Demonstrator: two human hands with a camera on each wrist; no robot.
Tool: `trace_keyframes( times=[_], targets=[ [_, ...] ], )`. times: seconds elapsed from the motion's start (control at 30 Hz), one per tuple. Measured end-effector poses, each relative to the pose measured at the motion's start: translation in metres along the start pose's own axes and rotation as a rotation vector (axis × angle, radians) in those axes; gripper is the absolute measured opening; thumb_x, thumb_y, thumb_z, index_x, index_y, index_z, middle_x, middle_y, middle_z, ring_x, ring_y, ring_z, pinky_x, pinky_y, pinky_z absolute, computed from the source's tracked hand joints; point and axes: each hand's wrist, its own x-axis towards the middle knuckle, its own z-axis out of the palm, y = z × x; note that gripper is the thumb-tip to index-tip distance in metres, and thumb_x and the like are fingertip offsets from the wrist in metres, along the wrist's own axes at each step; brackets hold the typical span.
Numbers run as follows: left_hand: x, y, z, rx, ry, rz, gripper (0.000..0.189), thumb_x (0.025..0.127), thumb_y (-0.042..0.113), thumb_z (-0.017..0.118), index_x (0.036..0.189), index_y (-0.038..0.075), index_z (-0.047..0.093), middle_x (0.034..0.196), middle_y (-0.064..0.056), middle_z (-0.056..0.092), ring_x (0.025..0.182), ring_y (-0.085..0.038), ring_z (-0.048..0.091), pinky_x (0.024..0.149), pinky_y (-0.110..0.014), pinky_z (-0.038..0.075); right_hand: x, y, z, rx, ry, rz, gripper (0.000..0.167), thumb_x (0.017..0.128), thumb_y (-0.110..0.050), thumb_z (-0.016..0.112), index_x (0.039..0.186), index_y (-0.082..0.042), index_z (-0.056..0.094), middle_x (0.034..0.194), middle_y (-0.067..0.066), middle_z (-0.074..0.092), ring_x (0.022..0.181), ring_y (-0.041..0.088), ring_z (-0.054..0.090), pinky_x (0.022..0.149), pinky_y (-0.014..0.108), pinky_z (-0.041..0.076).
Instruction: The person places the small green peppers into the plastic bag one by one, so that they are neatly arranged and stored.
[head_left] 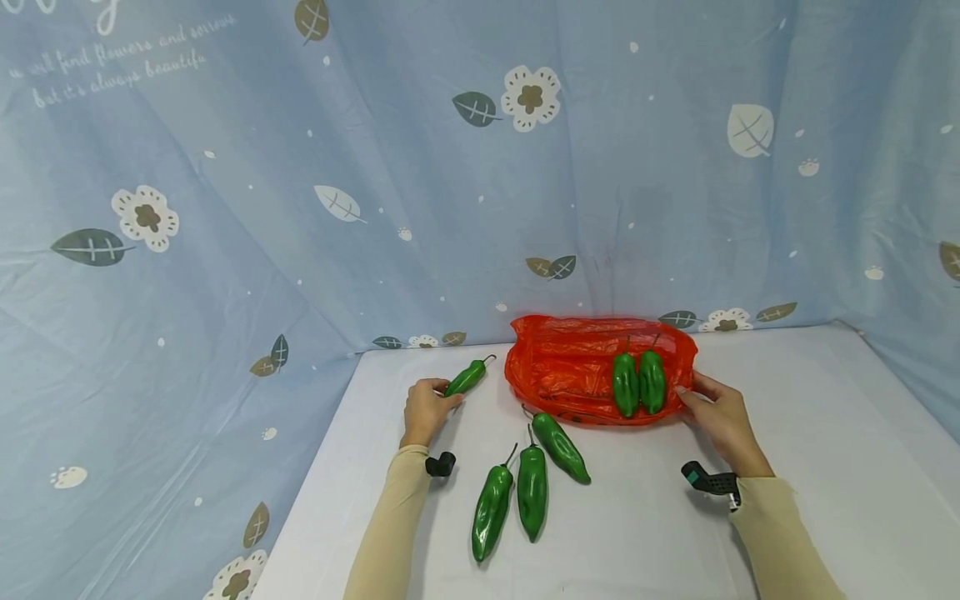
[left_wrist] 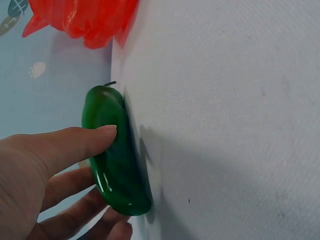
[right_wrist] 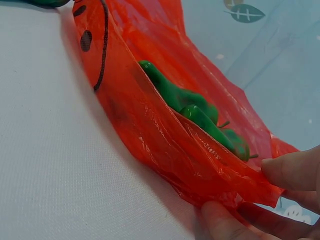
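At the table's far left, my left hand [head_left: 429, 410] grips a green pepper [head_left: 467, 378] between thumb and fingers; the left wrist view shows the thumb [left_wrist: 102, 139] laid across this pepper [left_wrist: 107, 107]. My right hand [head_left: 718, 417] pinches the right edge of an opened red plastic bag [head_left: 570, 379], thumb on its rim in the right wrist view. Two green peppers lie side by side in the bag's right part, one pepper [head_left: 626, 385] left of the other pepper [head_left: 652, 382]. The bag's mouth faces up and its front wall [right_wrist: 150, 135] stands raised.
In front of the bag, three more green peppers lie on the white table [head_left: 630, 517]: a left pepper [head_left: 492, 512], a middle pepper [head_left: 532, 492] and a slanted pepper [head_left: 561, 447] nearest the bag. A blue patterned curtain [head_left: 450, 183] hangs behind and along the left side.
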Motion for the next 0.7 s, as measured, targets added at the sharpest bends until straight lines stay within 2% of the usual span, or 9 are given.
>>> trace_keyframes(
  times=[0.2,0.47,0.7],
  targets=[
    [0.0018,0.0001,-0.0013,-0.002,-0.001,0.012,0.037,0.084,0.023,0.087,0.114,0.001,0.078,0.104,-0.014,0.079,0.094,-0.028,0.074,0.088,-0.048,0.059,0.0007,0.0002,-0.0001,-0.007,0.000,0.009,0.060,0.109,-0.024,0.051,0.161,-0.001,0.030,0.160,0.035,0.034,0.089,-0.015,0.057,0.082,0.017,0.060],
    [0.0023,0.0001,-0.0030,-0.020,-0.001,0.029,0.035,0.085,0.019,0.085,0.112,-0.003,0.078,0.104,-0.018,0.079,0.096,-0.030,0.075,0.089,-0.048,0.060,0.0005,0.0007,-0.0007,-0.023,-0.009,0.029,0.062,0.109,-0.027,0.050,0.162,-0.003,0.028,0.162,0.034,0.033,0.102,-0.001,0.062,0.084,0.020,0.061],
    [0.0038,-0.0031,-0.0054,-0.038,-0.005,0.002,0.035,0.086,0.020,0.084,0.112,-0.002,0.078,0.105,-0.017,0.079,0.097,-0.030,0.075,0.089,-0.047,0.060,-0.0008,-0.0014,-0.0012,-0.011,-0.011,0.019,0.062,0.109,-0.027,0.051,0.162,-0.003,0.027,0.162,0.034,0.032,0.093,-0.011,0.058,0.083,0.019,0.061]
  ],
)
